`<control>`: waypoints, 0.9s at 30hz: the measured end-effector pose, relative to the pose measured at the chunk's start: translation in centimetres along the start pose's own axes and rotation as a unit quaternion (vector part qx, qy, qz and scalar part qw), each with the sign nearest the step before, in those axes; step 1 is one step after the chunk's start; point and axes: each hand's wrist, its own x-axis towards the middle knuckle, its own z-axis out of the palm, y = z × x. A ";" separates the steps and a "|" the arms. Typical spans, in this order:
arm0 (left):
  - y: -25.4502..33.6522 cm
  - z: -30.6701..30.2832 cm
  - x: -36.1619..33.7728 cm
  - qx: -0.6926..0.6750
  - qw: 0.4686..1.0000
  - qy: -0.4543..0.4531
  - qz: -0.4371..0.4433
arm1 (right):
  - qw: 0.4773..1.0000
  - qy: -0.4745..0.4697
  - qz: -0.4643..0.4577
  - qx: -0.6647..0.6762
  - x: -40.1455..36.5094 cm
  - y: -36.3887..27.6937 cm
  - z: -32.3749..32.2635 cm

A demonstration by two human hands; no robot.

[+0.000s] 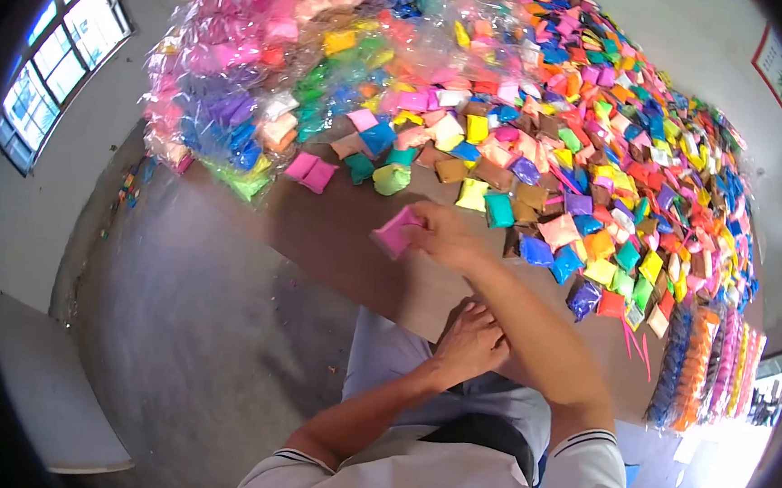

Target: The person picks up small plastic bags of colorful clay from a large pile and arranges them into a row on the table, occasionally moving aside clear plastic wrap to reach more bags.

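Observation:
My right hand (439, 234) pinches a pink packet (397, 232) over the brown tabletop (341, 241). My left hand (475, 342) rests at the table's front edge with its fingers curled; what they hold, if anything, is hidden. Two joined pink packets (311, 173) lie just beyond the held one, to its left. Near them are a light green packet (391, 180) and a teal packet (358, 168). A yellow packet (472, 194) and another teal packet (499, 210) lie beyond my right hand.
A large heap of small colourful packets (632, 170) covers the back and right of the table. Clear plastic bags of packets (231, 61) are piled at the back left. Long strips of packets (696, 365) hang at the right edge. A window (65, 49) is at the far left.

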 end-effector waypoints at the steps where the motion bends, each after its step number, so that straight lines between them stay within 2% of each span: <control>1: 0.2 -0.1 -0.1 -0.010 1.000 0.012 -0.005 | 1.000 -0.001 -0.007 -0.016 1.4 -0.3 1.5; 2: 0.3 -0.3 0.0 -0.021 0.999 0.022 -0.010 | 1.000 0.002 0.007 -0.026 2.5 -0.6 3.1; 3: 0.9 -0.9 0.8 -0.061 0.996 -0.005 -0.071 | 0.999 0.005 0.021 -0.036 3.3 -1.2 4.0; 6: -1.1 -0.1 0.0 -0.194 0.971 -0.043 -0.130 | 0.992 -0.092 0.081 -0.019 5.7 -1.9 4.6; 9: -1.7 0.6 -0.8 -0.210 0.971 -0.047 -0.107 | 0.993 -0.066 0.028 -0.088 7.5 -2.6 4.9; 11: -1.7 2.8 -1.2 -0.371 0.923 -0.016 -0.102 | 0.998 -0.065 0.016 -0.015 8.5 -1.7 6.1; 12: -0.8 1.2 -0.5 -0.190 0.982 -0.008 -0.003 | 0.998 -0.065 0.011 0.024 9.0 -1.2 6.6; 13: 0.0 -0.3 0.1 0.002 0.996 0.037 0.086 | 0.997 -0.066 0.028 0.041 9.3 -1.1 6.8; 15: -0.6 0.2 -0.4 -0.059 0.993 0.047 0.090 | 0.993 -0.069 0.063 0.074 9.9 -0.7 6.9; 16: -0.9 0.6 -0.7 -0.089 0.990 0.052 0.092 | 0.996 -0.039 0.043 0.070 10.0 -0.4 6.9; 18: -1.5 1.4 -1.0 -0.097 0.988 0.056 0.102 | 0.998 0.020 0.004 0.063 9.9 0.6 6.5; 21: -1.5 1.3 -0.5 -0.106 0.986 0.066 0.113 | 0.997 0.029 0.044 0.062 10.9 3.1 5.8; 24: -1.3 0.6 -0.2 -0.108 0.988 0.043 0.102 | 0.986 0.066 0.080 0.131 10.8 4.2 4.9; 27: -0.7 -0.4 0.2 -0.125 0.988 0.030 0.082 | 0.972 0.058 0.094 0.207 10.6 4.2 3.1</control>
